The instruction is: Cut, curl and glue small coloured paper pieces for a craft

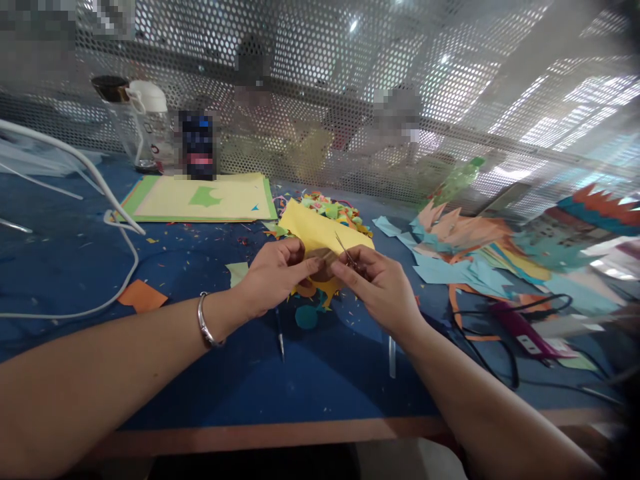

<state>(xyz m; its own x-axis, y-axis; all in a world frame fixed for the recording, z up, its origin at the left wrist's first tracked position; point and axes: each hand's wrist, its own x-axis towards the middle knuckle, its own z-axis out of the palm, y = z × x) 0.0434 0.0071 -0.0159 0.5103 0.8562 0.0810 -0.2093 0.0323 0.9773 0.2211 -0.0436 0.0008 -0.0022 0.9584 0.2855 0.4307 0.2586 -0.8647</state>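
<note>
My left hand (273,277) is closed, pinching the near edge of a yellow sheet of paper (315,230) held above the blue table (210,373). A silver bangle (205,323) circles that wrist. My right hand (383,287) is closed around small scissors (346,253), whose thin blades point up and left into the yellow sheet. Both hands meet at the sheet's lower part, where a brownish cut shape shows between the fingers. Orange and teal paper scraps (307,313) lie on the table just under the hands.
A stack of yellow and green sheets (200,199) lies at the back left, behind it a clear bottle (145,127). A white cable (100,187) loops on the left. Piles of coloured paper cut-outs (470,257) and black cables (500,347) fill the right. A perforated metal screen (320,93) stands behind.
</note>
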